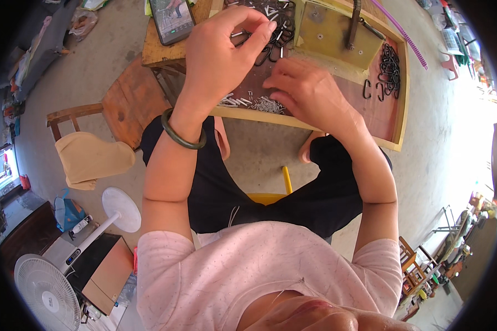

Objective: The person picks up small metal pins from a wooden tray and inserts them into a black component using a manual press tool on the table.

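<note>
A: Your left hand pinches a small metal piece over the black clips, at twelve o'clock on the counter.

B: Keep that pinch steady; your right hand, fingers curled together, rests beside the silver pins.

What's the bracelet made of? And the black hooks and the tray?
The bracelet looks like polished dark green stone, maybe jade or glass: smooth with a soft shine. The hooks seem to be black-coated metal: thin, stiff, bent wire shapes. The tray looks like bare wood: pale yellow rim, brown board floor.
</note>
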The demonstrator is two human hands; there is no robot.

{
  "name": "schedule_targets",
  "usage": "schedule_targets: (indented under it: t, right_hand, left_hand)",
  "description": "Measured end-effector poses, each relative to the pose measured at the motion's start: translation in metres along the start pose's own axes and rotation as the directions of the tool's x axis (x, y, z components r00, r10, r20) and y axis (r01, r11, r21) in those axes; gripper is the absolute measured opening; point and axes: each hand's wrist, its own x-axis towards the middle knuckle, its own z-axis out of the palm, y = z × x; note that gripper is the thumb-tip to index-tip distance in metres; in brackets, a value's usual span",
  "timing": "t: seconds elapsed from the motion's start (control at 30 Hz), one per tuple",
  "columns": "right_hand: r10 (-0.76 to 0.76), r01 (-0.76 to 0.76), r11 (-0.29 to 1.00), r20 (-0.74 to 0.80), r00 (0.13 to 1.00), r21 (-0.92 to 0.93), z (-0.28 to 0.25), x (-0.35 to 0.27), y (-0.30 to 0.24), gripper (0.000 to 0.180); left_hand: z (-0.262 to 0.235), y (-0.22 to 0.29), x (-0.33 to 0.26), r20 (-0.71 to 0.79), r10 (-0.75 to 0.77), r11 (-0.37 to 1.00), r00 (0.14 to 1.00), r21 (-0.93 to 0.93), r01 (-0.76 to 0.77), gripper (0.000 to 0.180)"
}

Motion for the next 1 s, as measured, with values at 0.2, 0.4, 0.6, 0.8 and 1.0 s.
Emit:
schedule_targets:
  t: [0.2,0.4,0.6,0.8,1.0]
  right_hand:
    - [-0.051,0.053,0.999,0.082,0.995,-0.015,0.012,0.0,-0.003,0.01]
    - [-0.007,0.006,1.0,0.13,0.992,0.007,0.011,0.0,-0.004,0.007]
    - [0.25,-0.338,0.818,0.243,0.937,0.465,-0.024,-0.007,-0.002,0.011]
    - [0.547,-0.457,0.426,0.18,0.817,0.781,-0.052,-0.029,0.034,0.012]
    - [0.57,-0.382,0.472,0.055,0.82,0.794,-0.05,-0.041,0.038,0.011]
  left_hand:
    - [0.009,0.001,-0.003,0.045,0.02,0.998,0.999,0.058,-0.023,0.018]
    - [0.012,0.001,-0.005,0.096,-0.011,1.0,0.995,0.005,0.011,0.018]
    - [0.014,0.01,-0.008,0.15,-0.051,0.999,0.987,0.027,0.048,0.015]
    - [0.03,0.008,-0.022,0.236,-0.102,0.989,0.966,-0.082,0.124,0.011]
    - [0.041,0.019,-0.022,0.386,-0.119,0.953,0.915,-0.213,0.214,0.011]
